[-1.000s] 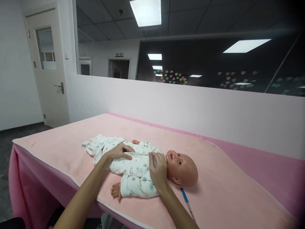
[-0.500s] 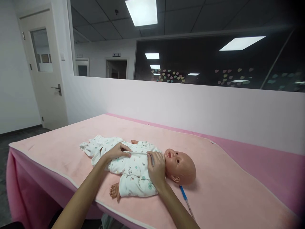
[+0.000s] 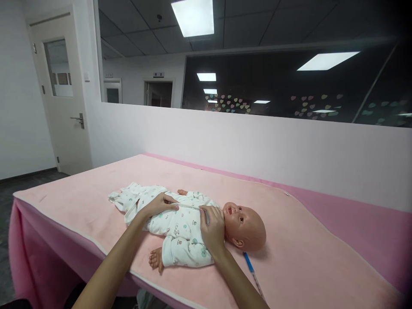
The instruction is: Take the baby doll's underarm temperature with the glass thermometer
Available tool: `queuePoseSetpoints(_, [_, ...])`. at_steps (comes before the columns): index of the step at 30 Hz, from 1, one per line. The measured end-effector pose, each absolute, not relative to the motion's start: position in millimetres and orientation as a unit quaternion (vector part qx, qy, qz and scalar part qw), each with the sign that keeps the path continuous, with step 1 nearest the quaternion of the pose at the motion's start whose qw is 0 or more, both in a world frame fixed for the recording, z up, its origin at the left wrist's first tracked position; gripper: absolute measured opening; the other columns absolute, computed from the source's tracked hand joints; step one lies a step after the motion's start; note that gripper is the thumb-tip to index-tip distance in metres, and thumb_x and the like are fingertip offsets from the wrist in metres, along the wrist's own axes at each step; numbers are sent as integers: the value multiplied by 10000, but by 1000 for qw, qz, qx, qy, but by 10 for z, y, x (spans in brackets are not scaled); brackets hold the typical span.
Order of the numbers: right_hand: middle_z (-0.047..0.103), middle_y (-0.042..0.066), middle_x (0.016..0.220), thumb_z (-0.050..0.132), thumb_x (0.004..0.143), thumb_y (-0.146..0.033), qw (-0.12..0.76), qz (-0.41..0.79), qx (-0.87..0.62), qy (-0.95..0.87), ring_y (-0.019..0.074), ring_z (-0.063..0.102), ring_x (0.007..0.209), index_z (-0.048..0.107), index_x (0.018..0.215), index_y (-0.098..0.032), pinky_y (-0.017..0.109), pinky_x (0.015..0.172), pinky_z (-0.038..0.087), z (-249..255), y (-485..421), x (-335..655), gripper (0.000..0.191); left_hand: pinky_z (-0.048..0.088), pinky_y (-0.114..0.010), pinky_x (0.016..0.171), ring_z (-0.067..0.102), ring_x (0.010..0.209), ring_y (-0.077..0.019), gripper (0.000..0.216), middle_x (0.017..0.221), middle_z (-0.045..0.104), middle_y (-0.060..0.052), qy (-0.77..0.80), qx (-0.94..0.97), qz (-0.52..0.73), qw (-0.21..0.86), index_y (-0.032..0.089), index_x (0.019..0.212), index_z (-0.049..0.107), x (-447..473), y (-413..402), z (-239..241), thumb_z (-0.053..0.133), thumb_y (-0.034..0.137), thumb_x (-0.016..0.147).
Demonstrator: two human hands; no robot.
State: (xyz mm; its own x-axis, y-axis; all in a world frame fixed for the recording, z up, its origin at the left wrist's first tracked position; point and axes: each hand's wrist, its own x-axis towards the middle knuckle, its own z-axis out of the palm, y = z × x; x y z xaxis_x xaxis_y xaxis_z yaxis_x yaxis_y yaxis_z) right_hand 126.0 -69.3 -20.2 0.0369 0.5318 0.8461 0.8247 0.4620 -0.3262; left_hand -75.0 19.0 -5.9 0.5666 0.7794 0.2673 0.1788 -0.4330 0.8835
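Observation:
A baby doll [image 3: 246, 229] lies on its back on the table, head to the right, in a white baby romper [image 3: 180, 225] with small green and grey prints. My left hand [image 3: 160, 204] pinches the romper's front edge at the belly between thumb and fingers. Higher up, at the chest close to the doll's chin, my right hand [image 3: 212, 225] grips the same edge. A strip of the edge runs straight between both hands. One doll hand [image 3: 156, 259] sticks out of the near sleeve, and the legs of the romper lie flat to the left.
Beside the doll's head lies a thin stick with a blue end [image 3: 248, 262], partly hidden by my right forearm. A pink padded cover [image 3: 305, 257] lies over the table, its near edge close to my body. Behind stand a white wall [image 3: 257, 141] with a window and a door [image 3: 61, 111].
Both hands keep their hold on the romper edge in nearly the same place. The whole view has shifted very slightly.

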Motion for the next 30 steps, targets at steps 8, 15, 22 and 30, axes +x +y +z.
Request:
queuePoseSetpoints(8, [593, 17, 779, 421, 841, -196, 519, -137, -502, -678, 158, 490, 757, 553, 809, -192, 313, 729, 343, -197, -702, 1255, 136, 437, -244, 650, 595, 738, -174, 259, 753, 688, -73, 298, 774, 359, 429, 125, 715, 703, -737, 154, -33, 616, 366, 677])
queuePoseSetpoints(15, [595, 19, 787, 419, 842, -200, 539, -144, -484, -674, 157, 500, 769, 556, 823, -195, 319, 745, 352, -191, -717, 1253, 138, 438, -240, 678, 590, 776, -173, 293, 840, 682, -64, 286, 803, 306, 424, 148, 837, 694, -767, 121, 28, 673, 343, 619])
queuePoseSetpoints(22, [594, 23, 782, 415, 842, -200, 547, -154, -473, -673, 158, 505, 767, 557, 821, -193, 318, 741, 356, -190, -733, 1253, 144, 432, -229, 657, 576, 753, -168, 265, 781, 677, -56, 283, 798, 307, 434, 138, 767, 695, -769, 126, 15, 651, 365, 638])
queuePoseSetpoints(30, [596, 28, 790, 410, 844, -198, 540, -151, -483, -673, 163, 507, 771, 555, 823, -191, 323, 743, 354, -186, -736, 1252, 148, 409, -226, 601, 552, 675, -152, 290, 721, 669, -53, 286, 803, 322, 411, 129, 682, 691, -743, 123, 3, 591, 401, 689])
